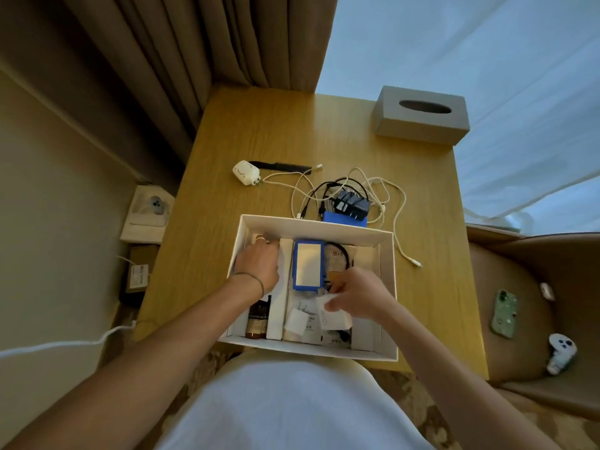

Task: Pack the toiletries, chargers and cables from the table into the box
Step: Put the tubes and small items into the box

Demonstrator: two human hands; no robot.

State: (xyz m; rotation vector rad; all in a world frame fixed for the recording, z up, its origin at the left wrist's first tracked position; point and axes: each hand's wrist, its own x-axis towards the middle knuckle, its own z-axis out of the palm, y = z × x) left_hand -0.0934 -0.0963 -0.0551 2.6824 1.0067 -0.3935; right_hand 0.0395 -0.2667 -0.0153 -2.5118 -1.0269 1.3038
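Now, both your hands are inside the box (388, 287).
Left hand (258, 264): fingers curled down in the far-left corner; what they hold, I cannot tell.
Right hand (360, 295): pinches a white charger (334, 315) over the near middle.
Box: near table (227, 157) edge; blue case (308, 266) and bottle (257, 321) inside.
Outside: white plug (246, 173), comb (281, 165), tangled cables (354, 196), black adapter (352, 203).

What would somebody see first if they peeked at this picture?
First, the white box at the table's near edge, with both hands inside: the left hand reaches into its far left corner, and the right hand holds a white charger. Next, the blue-edged pack in the box's middle. Behind the box, a tangle of cables waits on the wooden table.
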